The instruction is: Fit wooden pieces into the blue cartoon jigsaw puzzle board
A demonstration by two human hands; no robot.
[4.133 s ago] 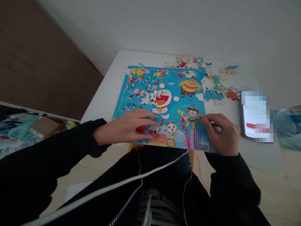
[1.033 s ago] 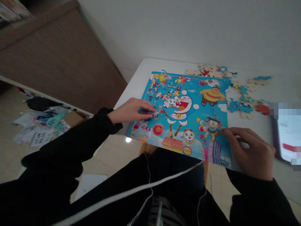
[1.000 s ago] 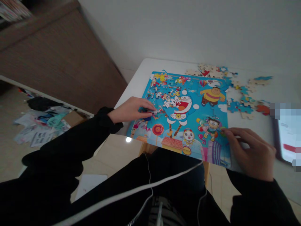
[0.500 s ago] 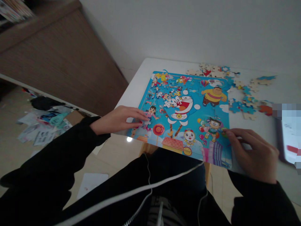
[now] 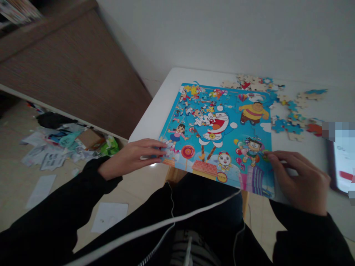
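A blue cartoon jigsaw puzzle (image 5: 249, 129) lies on the white table, its near edge by my lap. My left hand (image 5: 133, 155) reaches the lower left corner of the puzzle, its fingers stretched out with a gap above the thumb and the fingertips over the edge. At the right side, my right hand (image 5: 302, 181) has thumb and index finger pinched together over the printed balloons. A small yellow-green bit shows at those fingertips; whether it is a loose piece or part of the print I cannot tell. Loose puzzle pieces (image 5: 290, 127) lie beyond the right edge.
More loose pieces (image 5: 251, 83) lie behind the puzzle near the wall. A phone (image 5: 342, 159) stands at the right, partly blurred out. A white cable (image 5: 194, 212) crosses above my lap. A wooden cabinet (image 5: 69, 70) and scattered bags and papers (image 5: 61, 140) are on the left.
My left hand has drawn back left and slightly toward me, from the girl figure to the puzzle's corner, uncovering that figure. My right hand stays in place.
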